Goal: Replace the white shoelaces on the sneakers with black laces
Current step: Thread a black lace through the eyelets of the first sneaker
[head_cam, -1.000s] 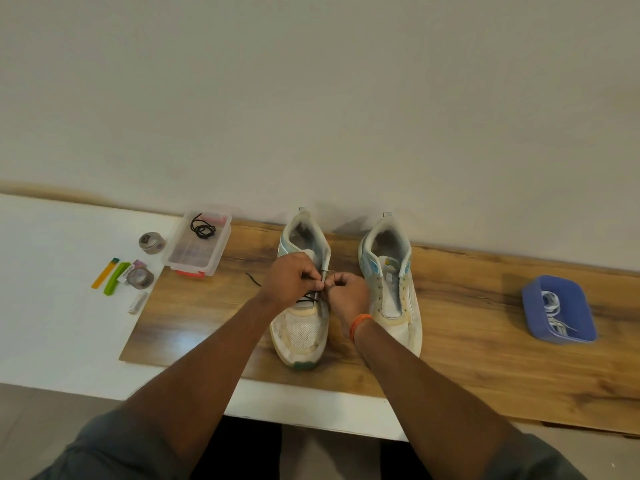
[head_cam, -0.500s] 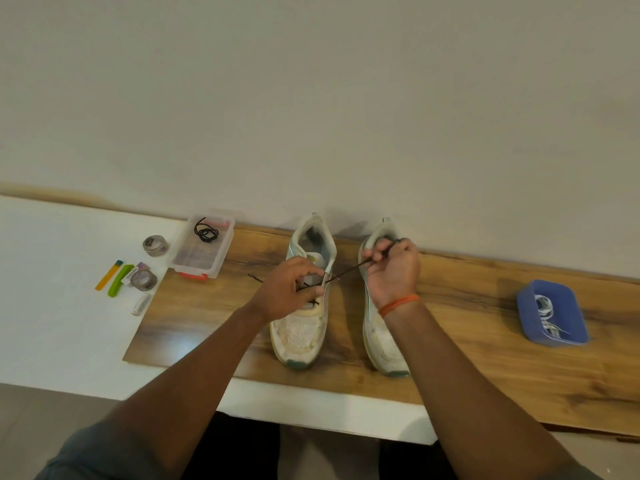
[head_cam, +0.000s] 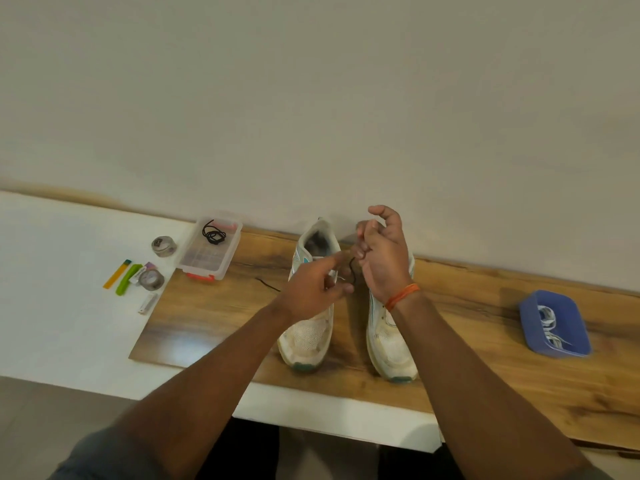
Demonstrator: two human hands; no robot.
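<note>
Thin black shoelace (head_cam: 352,271) hangs pinched in your right hand (head_cam: 382,258) above the worn white mesh sneakers (head_cam: 310,320); your left hand (head_cam: 313,289) hovers loose, index finger extended, holding nothing.

On the white table (head_cam: 52,271), near the wooden board's (head_cam: 485,341) left edge, lie two round metal tins (head_cam: 163,245) (head_cam: 151,279), a yellow strip (head_cam: 116,274), a green clip (head_cam: 127,278) and a small white tube (head_cam: 148,303).
</note>
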